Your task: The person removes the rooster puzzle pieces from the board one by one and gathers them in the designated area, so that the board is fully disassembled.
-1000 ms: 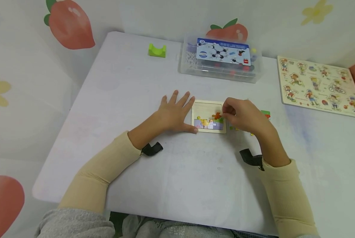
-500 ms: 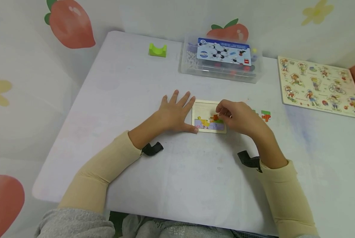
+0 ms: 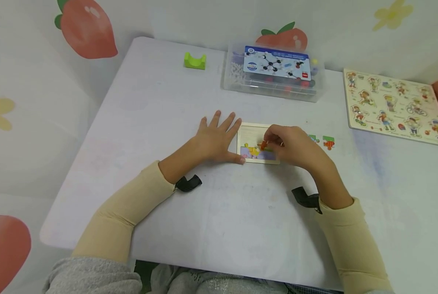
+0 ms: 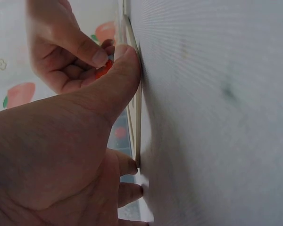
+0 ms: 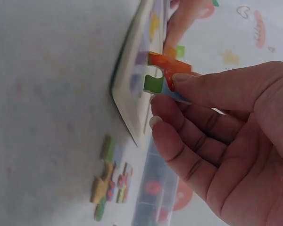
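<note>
A small wooden puzzle tray lies on the table, its lower row filled with purple and yellow pieces. My left hand lies spread with straight fingers at the tray's left edge, the thumb on its near corner. Over the tray's right part, my right hand pinches an orange, green and blue puzzle piece between thumb and fingers. In the right wrist view the piece is held tilted, close over the tray. The right hand hides the tray's right side in the head view.
Several loose puzzle pieces lie right of the tray. Behind it stands a clear plastic box with a molecule-picture label. A green notched block is at the back left, and a wooden picture board at the back right.
My right hand has moved left over the tray with the puzzle piece, uncovering loose pieces on the right. The left hand has stayed in place.
</note>
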`<state>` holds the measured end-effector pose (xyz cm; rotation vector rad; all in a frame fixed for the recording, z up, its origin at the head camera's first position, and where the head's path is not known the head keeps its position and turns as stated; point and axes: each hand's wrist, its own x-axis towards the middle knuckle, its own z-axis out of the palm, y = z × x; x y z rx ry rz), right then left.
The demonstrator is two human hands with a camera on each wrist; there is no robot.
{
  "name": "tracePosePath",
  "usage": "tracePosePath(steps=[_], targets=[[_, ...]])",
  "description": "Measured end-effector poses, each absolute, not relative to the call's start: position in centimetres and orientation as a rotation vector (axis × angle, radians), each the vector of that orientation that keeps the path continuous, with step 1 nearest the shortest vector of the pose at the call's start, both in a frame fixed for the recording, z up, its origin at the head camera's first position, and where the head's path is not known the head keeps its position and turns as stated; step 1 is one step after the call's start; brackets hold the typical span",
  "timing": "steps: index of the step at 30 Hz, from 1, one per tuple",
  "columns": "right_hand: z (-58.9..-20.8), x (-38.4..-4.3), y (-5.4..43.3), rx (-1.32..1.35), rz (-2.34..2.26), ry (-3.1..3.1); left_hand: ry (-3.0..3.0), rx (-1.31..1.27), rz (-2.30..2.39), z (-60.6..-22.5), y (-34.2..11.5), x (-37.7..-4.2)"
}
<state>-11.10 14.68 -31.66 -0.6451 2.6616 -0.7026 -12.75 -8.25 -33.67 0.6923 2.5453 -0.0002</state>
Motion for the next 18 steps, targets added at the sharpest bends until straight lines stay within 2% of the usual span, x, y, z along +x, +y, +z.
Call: tracePosePath(steps=[18], targets=[[-31.2,-10.3,18.2,-0.616,-0.767,2.727,2.539,0.688,-0.009,-33.6,-8.1,-12.8]])
